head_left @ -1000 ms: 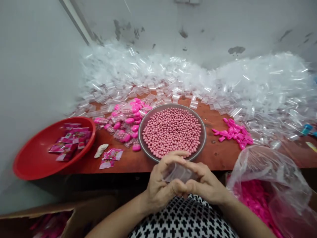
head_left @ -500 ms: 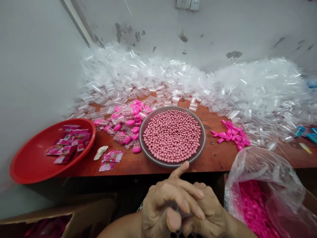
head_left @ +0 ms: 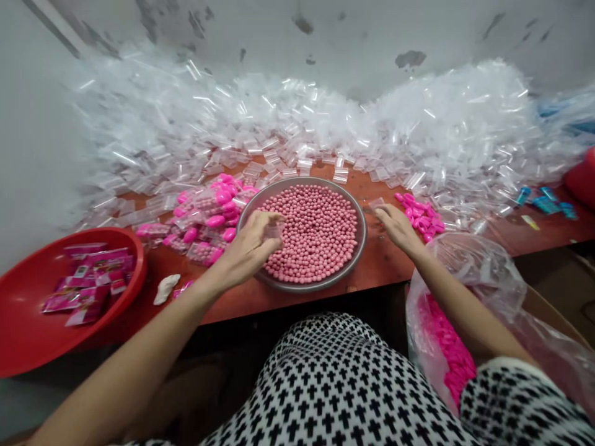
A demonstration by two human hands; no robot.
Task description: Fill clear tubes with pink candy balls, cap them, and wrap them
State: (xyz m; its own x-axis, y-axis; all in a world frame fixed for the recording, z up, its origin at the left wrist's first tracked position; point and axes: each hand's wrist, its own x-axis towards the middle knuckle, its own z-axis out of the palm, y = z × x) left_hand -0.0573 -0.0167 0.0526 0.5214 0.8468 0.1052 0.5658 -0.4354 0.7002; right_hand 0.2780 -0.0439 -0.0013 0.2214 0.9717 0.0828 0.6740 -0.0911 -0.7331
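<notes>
"Left hand and right hand have parted; half a second ago they were together below the near rim of the bowl."

"Where is each one now?"

"The left has come up over the bowl's left side, its back upward, fingers bent inward and thumb reaching toward them. The right is out past the opposite rim, forearm angled in from the person's right side, fingers curled and pointing forward and inward."

"Are they holding anything?"

"The left grips a clear tube between thumb and fingers. At the right's fingertips is some clear film; whether it is pinched or only touched, one cannot tell."

"And around them?"

"Beads fill the bowl between the two hands. Pink caps lie just beyond the right hand's outer side, and a plastic bag stands below its forearm. Just past the left hand are filled tubes; farther out on that side, a red basin holds packets. Ahead of both hands is a clear heap."
</notes>
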